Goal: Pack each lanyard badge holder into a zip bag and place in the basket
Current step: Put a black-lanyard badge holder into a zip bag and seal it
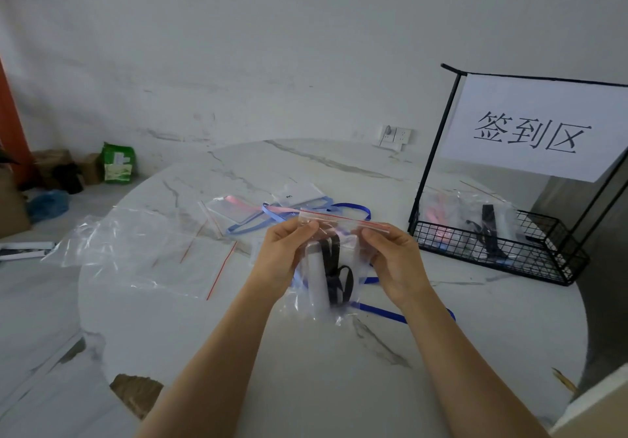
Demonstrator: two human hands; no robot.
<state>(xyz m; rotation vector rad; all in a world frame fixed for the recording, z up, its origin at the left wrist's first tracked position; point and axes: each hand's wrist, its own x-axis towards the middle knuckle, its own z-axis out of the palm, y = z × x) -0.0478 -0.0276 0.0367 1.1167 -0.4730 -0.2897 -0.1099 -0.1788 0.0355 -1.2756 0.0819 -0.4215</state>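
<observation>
Basket (530, 261) sign (533, 132) reads "签到区"; bag (326, 267) unlabelled.

Place: you're at an event check-in spot | sign (530, 132) reads 签到区 | marble counter (306, 352) | bare wall (272, 47)

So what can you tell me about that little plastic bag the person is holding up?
The zip bag is clear, thin, crinkled plastic with a red-lined zip strip along its top. It hangs upright above the marble table, pinched near the strip by the left hand and right hand. Inside sit a black lanyard and a pale badge holder.
</observation>
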